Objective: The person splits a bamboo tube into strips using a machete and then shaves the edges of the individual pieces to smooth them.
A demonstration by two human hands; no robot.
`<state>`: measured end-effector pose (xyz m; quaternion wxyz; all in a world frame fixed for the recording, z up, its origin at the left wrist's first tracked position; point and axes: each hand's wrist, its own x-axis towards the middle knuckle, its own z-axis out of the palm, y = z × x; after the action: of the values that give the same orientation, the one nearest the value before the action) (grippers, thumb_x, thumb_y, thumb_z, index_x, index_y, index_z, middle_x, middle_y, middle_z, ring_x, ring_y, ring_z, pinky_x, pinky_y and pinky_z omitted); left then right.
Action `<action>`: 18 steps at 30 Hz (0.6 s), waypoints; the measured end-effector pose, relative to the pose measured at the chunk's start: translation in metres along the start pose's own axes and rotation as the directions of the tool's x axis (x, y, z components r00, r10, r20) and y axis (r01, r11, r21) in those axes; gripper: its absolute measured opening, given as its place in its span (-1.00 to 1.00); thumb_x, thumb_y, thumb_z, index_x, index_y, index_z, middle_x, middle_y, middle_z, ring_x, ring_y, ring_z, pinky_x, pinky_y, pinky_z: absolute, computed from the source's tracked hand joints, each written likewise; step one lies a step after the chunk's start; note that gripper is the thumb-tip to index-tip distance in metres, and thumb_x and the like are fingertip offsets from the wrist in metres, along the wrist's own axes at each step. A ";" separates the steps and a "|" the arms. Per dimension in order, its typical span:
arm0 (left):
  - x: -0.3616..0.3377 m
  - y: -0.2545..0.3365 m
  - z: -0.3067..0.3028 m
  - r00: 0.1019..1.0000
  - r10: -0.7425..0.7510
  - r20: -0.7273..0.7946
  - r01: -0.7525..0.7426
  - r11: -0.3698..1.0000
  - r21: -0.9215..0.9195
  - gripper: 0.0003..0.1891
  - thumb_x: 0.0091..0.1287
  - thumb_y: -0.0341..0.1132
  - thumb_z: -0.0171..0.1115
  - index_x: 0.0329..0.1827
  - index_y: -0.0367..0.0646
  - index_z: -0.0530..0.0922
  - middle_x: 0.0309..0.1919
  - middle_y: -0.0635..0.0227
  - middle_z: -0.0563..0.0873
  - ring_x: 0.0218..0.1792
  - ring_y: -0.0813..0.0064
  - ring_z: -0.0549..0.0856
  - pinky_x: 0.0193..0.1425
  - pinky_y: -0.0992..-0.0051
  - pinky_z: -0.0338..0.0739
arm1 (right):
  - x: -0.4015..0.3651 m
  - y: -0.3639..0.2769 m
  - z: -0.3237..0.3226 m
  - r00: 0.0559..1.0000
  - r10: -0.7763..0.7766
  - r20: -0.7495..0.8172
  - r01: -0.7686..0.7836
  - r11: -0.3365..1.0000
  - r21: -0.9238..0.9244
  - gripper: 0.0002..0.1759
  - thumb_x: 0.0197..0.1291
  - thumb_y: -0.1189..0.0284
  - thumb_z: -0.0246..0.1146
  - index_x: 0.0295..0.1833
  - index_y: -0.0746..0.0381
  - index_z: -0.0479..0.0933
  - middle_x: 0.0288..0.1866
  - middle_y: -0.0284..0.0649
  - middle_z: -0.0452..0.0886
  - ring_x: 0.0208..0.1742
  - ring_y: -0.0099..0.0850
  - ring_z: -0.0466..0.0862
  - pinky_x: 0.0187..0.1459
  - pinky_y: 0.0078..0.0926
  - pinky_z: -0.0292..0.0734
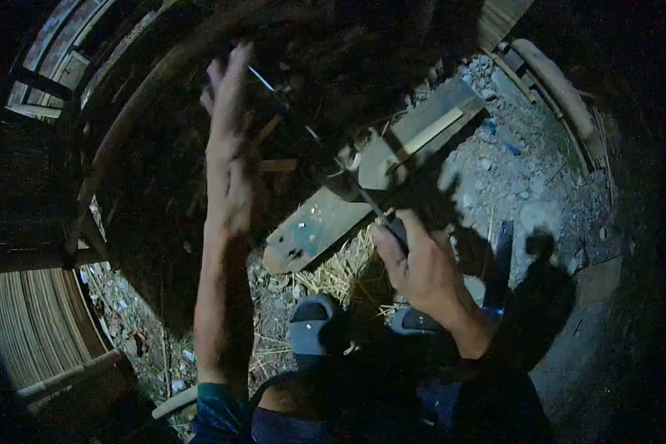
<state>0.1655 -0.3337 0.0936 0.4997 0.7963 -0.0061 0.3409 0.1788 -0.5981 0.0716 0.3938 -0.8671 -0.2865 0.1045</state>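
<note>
My right hand [422,263] is wrapped round the dark handle of a long thin blade [308,130], seen nearly edge-on. The blade slants up and left across a wooden plank [329,214], and its far end catches the light. My left hand [229,89] is raised at the upper left, slightly blurred, its fingers apart and nothing in it. The tip of the blade shows just to the right of that hand. On the plank are a teal stain and, farther up, a pale wooden strip [433,132].
Pale shavings [340,272] lie below the plank, by my sandalled foot [312,329]. Stony ground [488,185] spreads to the right. A slatted bamboo panel [41,325] stands at the lower left, and a log [555,78] lies at the upper right. Deep shadow covers the upper middle.
</note>
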 end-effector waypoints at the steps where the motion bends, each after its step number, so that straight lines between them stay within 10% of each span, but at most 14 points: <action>1: 0.024 -0.001 -0.001 0.964 0.189 0.186 -0.228 0.949 0.219 -0.31 0.56 0.12 -0.35 0.68 0.04 0.00 0.66 0.20 -0.01 0.64 0.01 -0.04 0.64 -0.09 -0.07 | 0.001 -0.011 -0.010 0.994 0.076 0.074 -0.081 0.994 0.069 -0.61 0.43 0.19 0.21 0.01 0.36 0.49 -0.45 0.10 0.60 -0.39 0.10 0.67 -0.35 -0.13 0.51; 2: 0.038 -0.003 -0.002 0.862 0.312 0.400 -0.463 0.806 0.368 -0.28 0.55 0.21 -0.47 0.68 0.05 0.00 0.65 0.19 0.05 0.64 0.00 -0.04 0.66 -0.08 -0.17 | 0.001 -0.019 -0.018 0.977 0.147 0.154 -0.167 0.978 0.127 -0.62 0.44 0.19 0.20 0.01 0.35 0.50 -0.46 0.09 0.60 -0.42 0.03 0.68 -0.35 -0.17 0.52; 4: 0.045 0.001 0.007 0.887 0.239 0.396 -0.379 0.867 0.324 -0.24 0.53 0.26 -0.51 0.67 0.04 0.03 0.63 0.16 0.11 0.64 0.00 -0.05 0.66 -0.04 -0.23 | -0.003 -0.018 -0.020 0.998 0.041 0.052 -0.047 0.993 0.108 -0.64 0.44 0.21 0.20 0.02 0.33 0.51 -0.49 0.04 0.58 -0.47 -0.14 0.67 -0.36 -0.25 0.52; 9: 0.027 -0.116 0.050 0.852 0.042 0.522 -0.243 0.914 0.325 -0.19 0.51 0.30 -0.54 0.64 -0.03 0.13 0.60 0.10 0.19 0.64 0.01 0.00 0.67 0.08 -0.20 | 0.017 0.046 0.037 0.967 0.219 0.132 -0.208 0.974 -0.095 -0.54 0.37 0.08 0.26 -0.11 0.34 0.50 -0.39 0.19 0.62 -0.28 0.20 0.67 -0.34 0.00 0.53; 15: -0.013 -0.010 0.034 0.881 -0.317 0.352 0.423 0.860 -0.284 -0.34 0.43 -0.25 0.29 0.55 -0.17 0.26 0.41 0.09 0.46 0.42 0.25 0.45 0.49 0.20 0.34 | 0.028 0.080 0.046 0.976 0.178 0.129 -0.172 0.984 -0.053 -0.48 0.17 0.10 0.40 -0.11 0.37 0.51 -0.38 0.21 0.62 -0.27 0.22 0.67 -0.29 0.01 0.55; 16: -0.020 -0.011 0.043 0.901 -0.296 0.316 0.329 0.943 -0.054 -0.26 0.16 -0.59 0.49 0.44 -0.23 0.38 0.23 0.17 0.57 0.23 0.41 0.57 0.32 0.33 0.53 | 0.026 0.093 0.053 0.976 0.151 0.154 -0.137 0.985 -0.101 -0.50 0.10 0.16 0.44 -0.10 0.37 0.51 -0.37 0.22 0.62 -0.27 0.23 0.66 -0.28 0.01 0.55; 18: -0.031 -0.008 0.055 0.913 -0.300 0.277 0.310 0.951 0.006 -0.38 0.18 -0.62 0.47 0.33 -0.30 0.45 0.14 0.21 0.63 0.11 0.46 0.64 0.21 0.41 0.58 | 0.029 0.100 0.058 0.998 0.032 0.053 -0.030 0.999 -0.038 -0.59 0.00 0.34 0.43 -0.09 0.35 0.53 -0.34 0.22 0.62 -0.25 0.24 0.64 -0.27 -0.01 0.57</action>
<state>0.1739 -0.3840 0.0558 0.5561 0.8173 0.0424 0.1447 0.2204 -0.5979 -0.0406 0.3682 -0.8755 -0.2853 0.1288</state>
